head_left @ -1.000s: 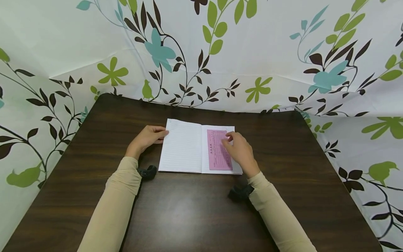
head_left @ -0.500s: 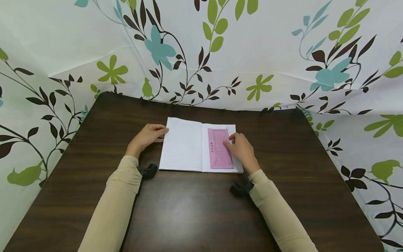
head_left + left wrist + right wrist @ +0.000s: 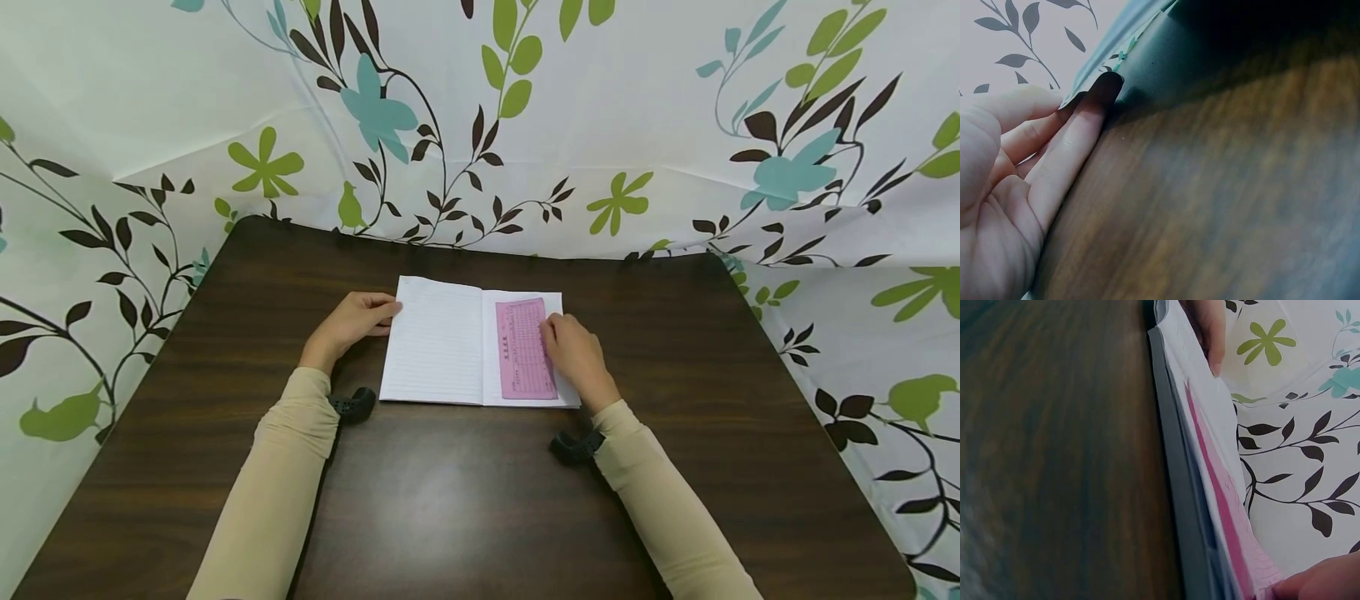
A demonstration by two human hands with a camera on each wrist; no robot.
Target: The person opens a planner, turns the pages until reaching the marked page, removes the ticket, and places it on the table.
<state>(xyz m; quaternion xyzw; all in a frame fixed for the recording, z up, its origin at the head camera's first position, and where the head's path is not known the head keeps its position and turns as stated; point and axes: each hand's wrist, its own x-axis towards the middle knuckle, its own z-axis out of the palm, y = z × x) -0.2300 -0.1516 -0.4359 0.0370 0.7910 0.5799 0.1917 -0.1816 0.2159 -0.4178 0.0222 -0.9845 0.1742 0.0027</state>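
Observation:
An open notebook (image 3: 438,346) with lined white pages lies on the dark table, its spine near the middle of the head view. On its right page is a pink printed slip (image 3: 525,354), slightly askew. My left hand (image 3: 352,327) holds the notebook's left edge, thumb on top and fingers beneath; the left wrist view shows the fingers (image 3: 1063,156) along the underside. At the slip's right edge, my right hand (image 3: 577,354) pinches it. In the right wrist view a fingertip (image 3: 1310,584) meets the pink slip (image 3: 1235,512), seen nearly edge-on.
The dark wooden table (image 3: 435,500) extends around the notebook to its rounded far corners. Behind it and at both sides hangs a white cloth (image 3: 637,108) with leaf, flower and bird prints. Black bands (image 3: 352,406) sit on both wrists.
The right fingers have closed on the slip's right edge, and the slip has turned slightly, its upper right corner higher. The left hand has stayed at the notebook. The head view has shifted slightly.

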